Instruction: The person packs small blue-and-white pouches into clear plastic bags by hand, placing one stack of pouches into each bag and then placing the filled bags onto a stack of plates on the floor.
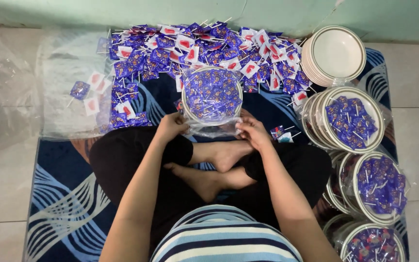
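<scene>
Here, near to far:
Posture: person sits cross-legged on a blue patterned mat (64, 194), bare feet crossed in front.
Left hand (170, 126): fingers closed, pinching the near edge of the clear plastic bag (214, 128).
Right hand (254, 131): fingers curled shut on the same bag edge, at its other side.
Bagged plate (212, 94): round, so no long axis; lies flat, face up, just beyond the feet, between the hands; bag opening points toward the person.
Contents: blue-wrapped lollipops (213, 92), sticks at mixed angles.
Right side: filled, wrapped plates (347, 119) in a column; a stack of empty white plates (333, 53) farther off.
Far: loose lollipop pile (195, 46) across the mat's far end, sticks pointing every way.
</scene>
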